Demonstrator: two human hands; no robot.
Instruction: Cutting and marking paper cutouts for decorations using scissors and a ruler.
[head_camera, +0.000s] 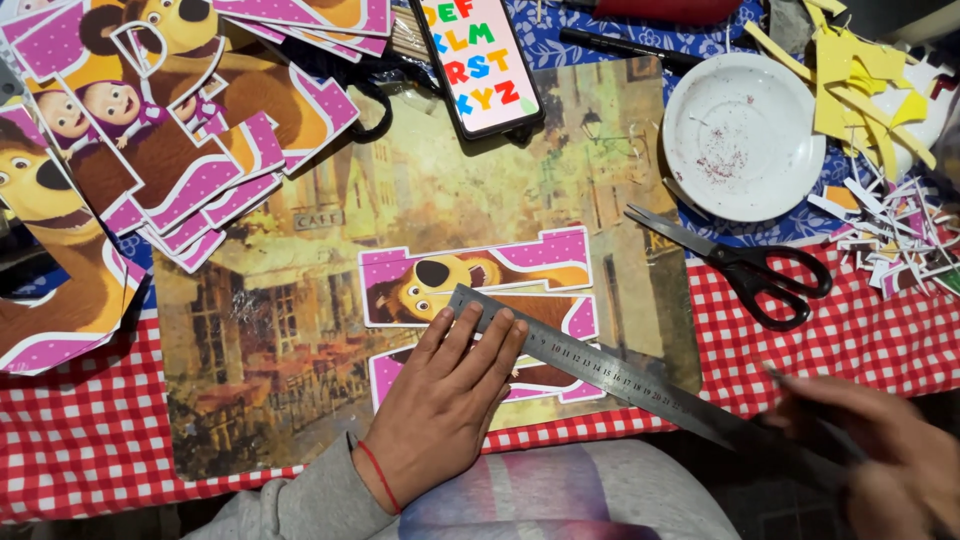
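A pink-edged cardboard cut-out printed with a brown cartoon bear (480, 275) lies flat at the middle of the tabletop, on a board printed with a painted street scene (280, 370); a stack of like pink bear cut-outs (150, 150) fans across the upper left; a phone showing coloured letters (478, 60) lies above; a long steel ruler (600, 370) slants across the cut-out; the left hand (445, 400) lies flat on the ruler's near end, fingers (480, 345) spread and straight, gripping nothing; the right hand (880, 450) is blurred at the lower right by the ruler's far end, its grip unclear; black-handled scissors (740, 265) and a white round plate (740, 135) lie to the right.
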